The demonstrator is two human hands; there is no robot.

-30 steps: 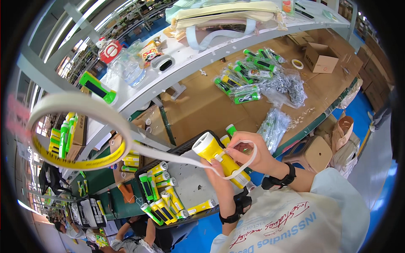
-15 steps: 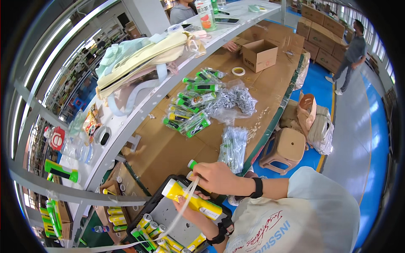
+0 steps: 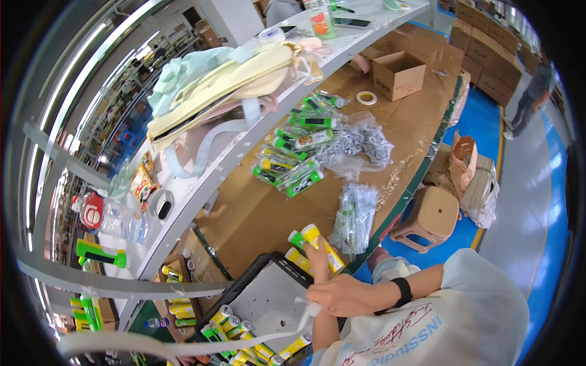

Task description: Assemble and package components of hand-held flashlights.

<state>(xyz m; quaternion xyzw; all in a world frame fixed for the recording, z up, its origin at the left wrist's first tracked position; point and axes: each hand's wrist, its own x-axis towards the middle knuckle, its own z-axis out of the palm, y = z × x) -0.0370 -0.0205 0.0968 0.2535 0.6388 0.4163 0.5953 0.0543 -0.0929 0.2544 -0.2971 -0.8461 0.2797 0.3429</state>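
My left hand (image 3: pixel 318 261) reaches up from the bottom edge and grips a small bundle of yellow and green cylinders (image 3: pixel 312 239) above a black tray (image 3: pixel 264 291). My right hand (image 3: pixel 349 296), with a black band on its wrist, is closed on a white strap (image 3: pixel 183 346) just below the bundle. The strap trails from that hand toward the lower left. Several more yellow and green cylinders (image 3: pixel 229 326) lie along the tray's near edge.
On the brown table (image 3: pixel 256 213) lie a pile of green packaged items (image 3: pixel 292 160) and clear plastic bags (image 3: pixel 354 215). Farther off are a cardboard box (image 3: pixel 398 74) and a tape roll (image 3: pixel 366 97). A stool (image 3: pixel 431 216) stands below. Another person (image 3: pixel 530 93) stands far right.
The view has swung along the table and both hands now sit lower in it. The bundle stands more upright, and the strap trails lower left.
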